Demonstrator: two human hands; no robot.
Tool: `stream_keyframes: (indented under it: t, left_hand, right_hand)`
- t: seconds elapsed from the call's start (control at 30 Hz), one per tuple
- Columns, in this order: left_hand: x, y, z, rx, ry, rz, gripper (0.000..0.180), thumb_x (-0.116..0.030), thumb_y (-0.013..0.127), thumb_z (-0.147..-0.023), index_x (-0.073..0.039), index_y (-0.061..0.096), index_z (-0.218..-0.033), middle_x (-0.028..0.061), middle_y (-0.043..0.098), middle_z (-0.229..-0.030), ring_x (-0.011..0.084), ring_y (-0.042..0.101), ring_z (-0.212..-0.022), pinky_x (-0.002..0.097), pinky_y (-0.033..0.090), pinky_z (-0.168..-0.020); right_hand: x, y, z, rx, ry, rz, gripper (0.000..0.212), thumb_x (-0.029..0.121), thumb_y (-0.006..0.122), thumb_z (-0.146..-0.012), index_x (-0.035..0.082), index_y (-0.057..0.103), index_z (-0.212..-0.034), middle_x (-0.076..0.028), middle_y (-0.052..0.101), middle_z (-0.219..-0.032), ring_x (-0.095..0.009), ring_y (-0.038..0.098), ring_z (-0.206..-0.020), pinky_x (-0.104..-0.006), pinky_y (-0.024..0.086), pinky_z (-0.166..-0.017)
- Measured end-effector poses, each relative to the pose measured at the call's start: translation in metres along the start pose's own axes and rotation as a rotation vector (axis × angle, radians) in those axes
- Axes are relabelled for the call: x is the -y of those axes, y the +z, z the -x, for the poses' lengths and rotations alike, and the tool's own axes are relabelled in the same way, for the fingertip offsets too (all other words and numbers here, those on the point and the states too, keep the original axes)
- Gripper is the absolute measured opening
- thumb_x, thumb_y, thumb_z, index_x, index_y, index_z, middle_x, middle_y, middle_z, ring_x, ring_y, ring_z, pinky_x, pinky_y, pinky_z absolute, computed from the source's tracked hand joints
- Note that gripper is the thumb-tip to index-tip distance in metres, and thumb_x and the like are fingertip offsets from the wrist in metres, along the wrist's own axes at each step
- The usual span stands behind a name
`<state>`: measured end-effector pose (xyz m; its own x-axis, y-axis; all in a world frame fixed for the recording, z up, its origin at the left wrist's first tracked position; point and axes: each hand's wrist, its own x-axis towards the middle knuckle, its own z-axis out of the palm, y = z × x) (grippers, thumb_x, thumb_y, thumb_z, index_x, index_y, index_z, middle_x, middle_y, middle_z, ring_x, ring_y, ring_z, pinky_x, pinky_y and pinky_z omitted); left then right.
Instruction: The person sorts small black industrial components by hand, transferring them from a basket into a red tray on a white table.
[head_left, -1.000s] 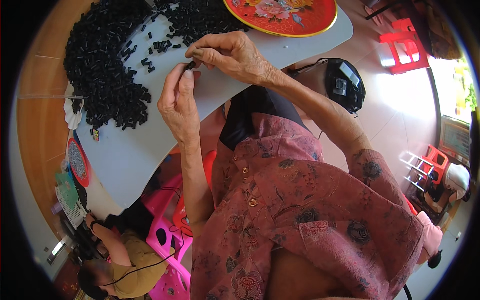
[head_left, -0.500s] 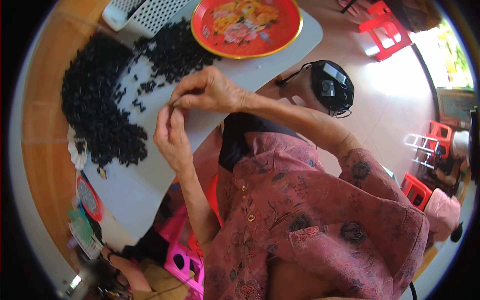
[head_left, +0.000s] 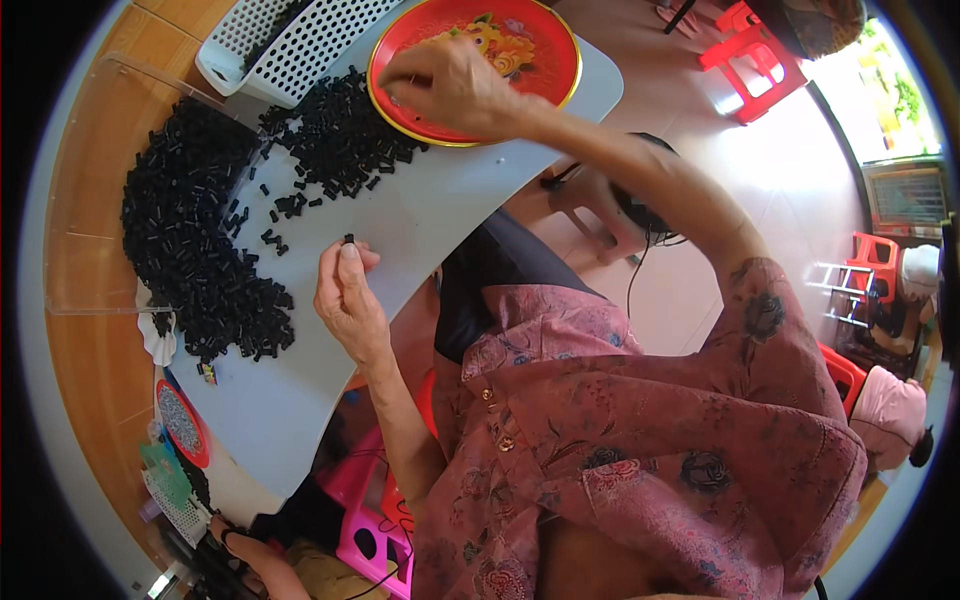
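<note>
My left hand [head_left: 350, 305] is closed over the pale table, pinching a small black cylindrical piece [head_left: 349, 239] between thumb and fingertips. Above the near left side of a round red tray [head_left: 545, 95] with a gold rim and flower print, my right hand [head_left: 462, 88] has its fingers bent together. Whatever those fingers hold, if anything, is too small to make out. A large pile of black cylindrical pieces [head_left: 190, 225] lies left of my left hand. Another pile of the same pieces [head_left: 345, 135] sits against the tray's left edge, with several strays between the two.
A white perforated basket [head_left: 320, 55] stands beyond the smaller pile. A clear plastic sheet or box wall [head_left: 90, 180] edges the table's left. To the lower left is a red-rimmed dish of small grey bits [head_left: 182, 425], near another person's arm [head_left: 255, 550]. Red stools [head_left: 755, 65] stand farther right.
My hands were together over the table; now the right has moved up and away over the tray. The left stays near its place, with the black piece now showing at its fingertips.
</note>
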<state>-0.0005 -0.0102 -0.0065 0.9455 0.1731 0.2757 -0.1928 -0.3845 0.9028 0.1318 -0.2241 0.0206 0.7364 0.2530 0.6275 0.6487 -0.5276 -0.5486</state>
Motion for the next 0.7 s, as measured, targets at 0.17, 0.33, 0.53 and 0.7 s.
stream_keyframes:
  t: [0.17, 0.33, 0.53, 0.7]
  left_hand:
    - [-0.001, -0.003, 0.001, 0.003, -0.008, -0.013, 0.03, -0.024, 0.051, -0.095, 0.004, 0.061, -0.094, 0.0077, 0.062, -0.073, 0.0149, 0.057, -0.069, 0.0275, 0.047, -0.069]
    - [-0.002, -0.006, 0.005, -0.004, -0.013, -0.018, 0.029, -0.024, 0.051, -0.095, 0.004, 0.061, -0.094, 0.0075, 0.062, -0.073, 0.0147, 0.057, -0.068, 0.0275, 0.047, -0.067]
    - [-0.003, -0.006, 0.003, 0.006, -0.008, -0.038, 0.029, -0.024, 0.052, -0.094, 0.003, 0.061, -0.093, 0.0069, 0.062, -0.073, 0.0145, 0.057, -0.068, 0.0278, 0.046, -0.066]
    - [0.0, -0.004, 0.004, -0.003, -0.005, -0.028, 0.029, -0.025, 0.052, -0.094, 0.002, 0.061, -0.093, 0.0066, 0.062, -0.072, 0.0146, 0.057, -0.067, 0.028, 0.045, -0.065]
  right_hand:
    - [-0.039, 0.003, -0.013, 0.25, -0.116, 0.148, 0.009, 0.006, 0.062, -0.074, 0.004, 0.067, -0.08, -0.012, 0.065, -0.072, -0.028, 0.063, -0.065, -0.0365, 0.05, -0.06]
    - [-0.039, -0.003, -0.015, 0.291, -0.097, 0.176, 0.01, 0.007, 0.063, -0.074, 0.004, 0.068, -0.082, -0.013, 0.065, -0.072, -0.028, 0.063, -0.065, -0.0376, 0.05, -0.063]
    - [-0.043, 0.014, -0.02, 0.271, -0.28, 0.157, 0.01, 0.01, 0.063, -0.075, 0.005, 0.068, -0.082, -0.011, 0.066, -0.073, -0.027, 0.063, -0.063, -0.0369, 0.051, -0.062]
    - [-0.048, -0.003, -0.022, 0.318, -0.12, 0.177, 0.013, 0.013, 0.065, -0.078, 0.001, 0.069, -0.081, -0.012, 0.066, -0.068, -0.026, 0.063, -0.058, -0.0337, 0.052, -0.059]
